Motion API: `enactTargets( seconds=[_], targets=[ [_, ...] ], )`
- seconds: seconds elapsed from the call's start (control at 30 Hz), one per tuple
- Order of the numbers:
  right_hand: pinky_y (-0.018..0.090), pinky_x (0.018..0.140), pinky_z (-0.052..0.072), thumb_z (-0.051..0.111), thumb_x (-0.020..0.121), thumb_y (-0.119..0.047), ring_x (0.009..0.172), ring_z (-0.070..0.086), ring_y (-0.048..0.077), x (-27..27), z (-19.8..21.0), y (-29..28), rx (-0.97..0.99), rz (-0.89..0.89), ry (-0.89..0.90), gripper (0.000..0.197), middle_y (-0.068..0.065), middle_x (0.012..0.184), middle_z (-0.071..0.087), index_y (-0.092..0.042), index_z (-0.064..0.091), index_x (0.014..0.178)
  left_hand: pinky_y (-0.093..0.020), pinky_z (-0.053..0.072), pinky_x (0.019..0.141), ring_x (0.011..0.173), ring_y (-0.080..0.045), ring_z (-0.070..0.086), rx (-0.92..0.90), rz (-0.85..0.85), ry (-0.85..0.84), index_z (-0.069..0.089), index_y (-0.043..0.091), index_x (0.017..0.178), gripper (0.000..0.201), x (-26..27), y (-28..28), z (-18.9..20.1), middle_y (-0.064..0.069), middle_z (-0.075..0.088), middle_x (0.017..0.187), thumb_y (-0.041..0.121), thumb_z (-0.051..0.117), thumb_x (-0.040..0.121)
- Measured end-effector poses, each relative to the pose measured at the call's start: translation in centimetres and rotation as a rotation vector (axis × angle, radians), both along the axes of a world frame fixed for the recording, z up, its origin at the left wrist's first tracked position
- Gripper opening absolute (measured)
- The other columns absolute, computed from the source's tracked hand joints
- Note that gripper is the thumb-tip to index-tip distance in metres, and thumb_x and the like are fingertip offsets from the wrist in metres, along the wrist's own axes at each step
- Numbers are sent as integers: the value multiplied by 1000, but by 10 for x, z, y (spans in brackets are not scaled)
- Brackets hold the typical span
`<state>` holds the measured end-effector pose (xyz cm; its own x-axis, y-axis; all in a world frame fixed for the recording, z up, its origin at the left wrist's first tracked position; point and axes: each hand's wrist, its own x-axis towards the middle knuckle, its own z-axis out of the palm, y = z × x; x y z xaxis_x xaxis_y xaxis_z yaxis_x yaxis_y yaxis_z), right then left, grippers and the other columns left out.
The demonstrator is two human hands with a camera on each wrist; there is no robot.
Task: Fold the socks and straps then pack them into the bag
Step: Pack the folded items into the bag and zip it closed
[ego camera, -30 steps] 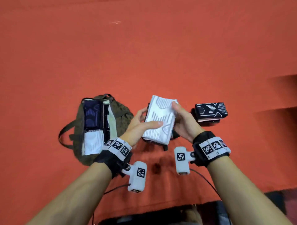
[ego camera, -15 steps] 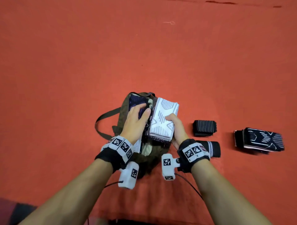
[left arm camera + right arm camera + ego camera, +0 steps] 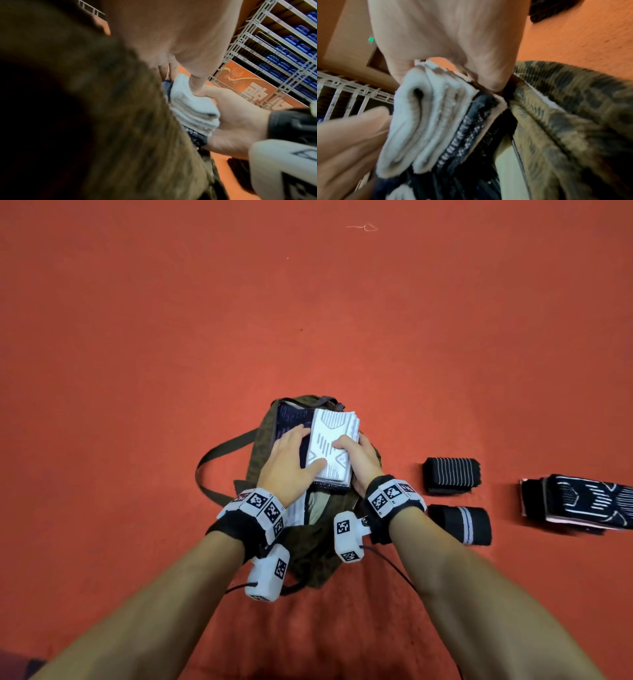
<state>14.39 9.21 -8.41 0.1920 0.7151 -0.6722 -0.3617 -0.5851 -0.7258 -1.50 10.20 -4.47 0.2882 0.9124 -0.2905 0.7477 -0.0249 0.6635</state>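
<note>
We held the folded white socks [image 3: 331, 448] over the open mouth of the camouflage bag [image 3: 260, 436] — right hand [image 3: 360, 461] gripped the bundle's right edge, thumb on top. Our left hand [image 3: 287, 462] lay flat, fingers straight, on the dark socks [image 3: 290, 416] inside, thumb touching the white bundle. Two rolled straps [image 3: 450, 475] and black folded socks [image 3: 589, 501] sat right of the bag.
</note>
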Motion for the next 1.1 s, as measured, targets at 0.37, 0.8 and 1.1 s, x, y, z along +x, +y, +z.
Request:
enactTargets(
  seconds=[0.37, 0.8, 1.1],
  targets=[
    [54, 96, 53, 66, 61, -53, 92, 67, 18, 25, -18, 16, -117, 261, -198, 44, -8, 97, 72, -24, 65, 94, -45, -5, 127, 153, -16, -23, 183, -397, 281, 0, 18, 162, 78, 27, 9, -17, 4, -19, 168, 27, 45, 100],
    [40, 89, 54, 69, 89, -25, 104, 61, 27, 50, -21, 25, -72, 620, -910, 24, 8, 117, 59, -16, 66, 112, -58, 18, 121, 153, -30, 18, 341, -186, 440, 42, 9, 141, 86, 73, 15, -27, -9, 32, 159, 53, 66, 70],
    [37, 73, 50, 60, 96, -23, 88, 62, 29, 51, -17, 26, -60, 727, -1135, 19, 11, 107, 62, -7, 61, 104, -60, 10, 123, 156, -28, 9, 309, -88, 621, 32, 10, 146, 104, 93, 11, -39, -9, 20, 165, 50, 82, 64]
  ],
)
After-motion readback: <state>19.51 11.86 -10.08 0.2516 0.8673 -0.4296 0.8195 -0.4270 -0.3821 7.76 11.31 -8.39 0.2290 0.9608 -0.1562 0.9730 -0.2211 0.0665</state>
